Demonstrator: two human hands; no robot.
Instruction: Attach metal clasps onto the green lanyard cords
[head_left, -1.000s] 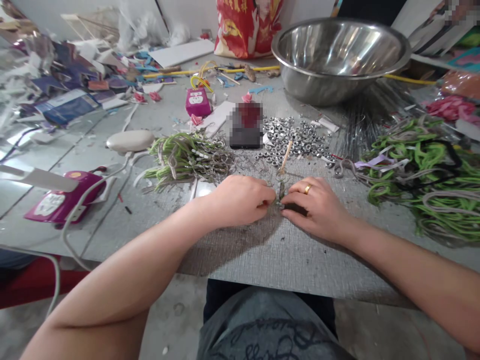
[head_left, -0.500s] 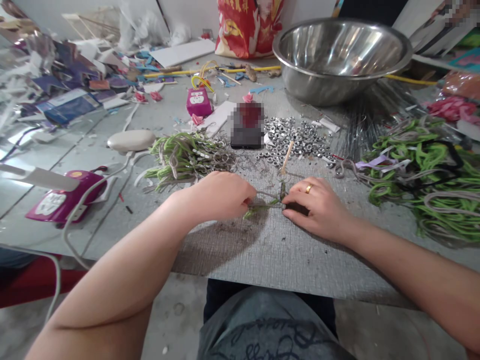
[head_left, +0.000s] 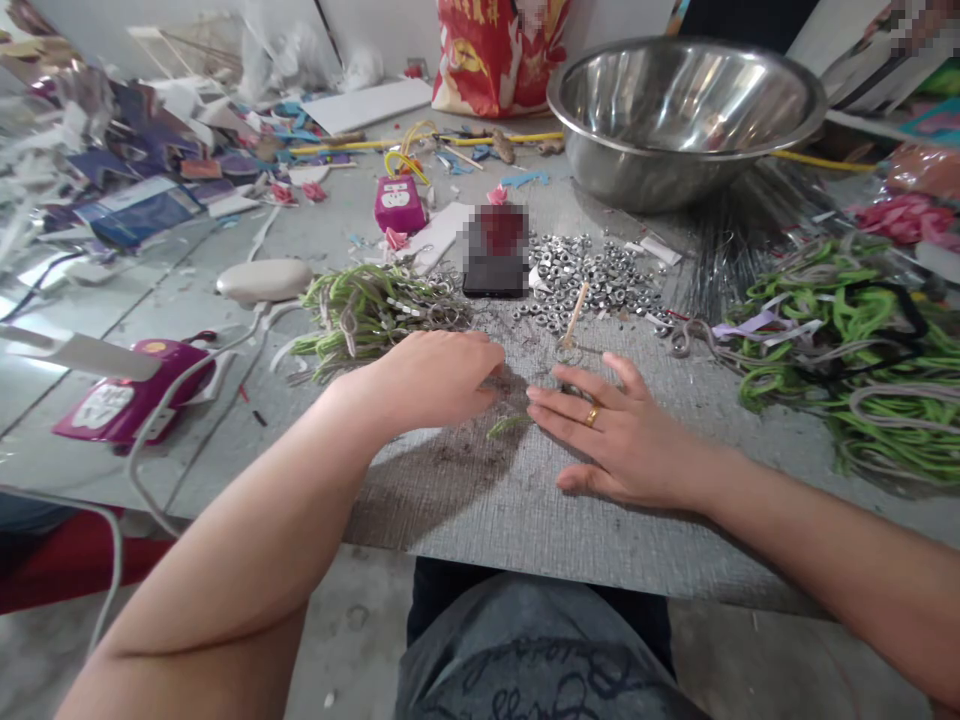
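My left hand (head_left: 435, 378) rests on the grey mat (head_left: 525, 520) with its fingers curled in, and a short green cord (head_left: 507, 425) pokes out from under it. My right hand (head_left: 619, 432) lies flat beside it, fingers stretched out toward the left hand, a gold ring on one finger, holding nothing. A small wooden stick (head_left: 574, 311) and a metal key ring (head_left: 567, 350) lie just beyond my right fingers. A bundle of green cords with key rings (head_left: 371, 312) sits just beyond my left hand.
A heap of metal nuts (head_left: 600, 272) and a dark phone (head_left: 492, 262) lie behind the hands. A large steel bowl (head_left: 686, 110) stands at the back right. Loose green cords (head_left: 847, 345) are piled on the right. A magenta device (head_left: 120, 405) with white cable sits left.
My left hand drew the green cord away leftward from the right hand. My right hand let go, opened its pinch and spread flat on the mat.
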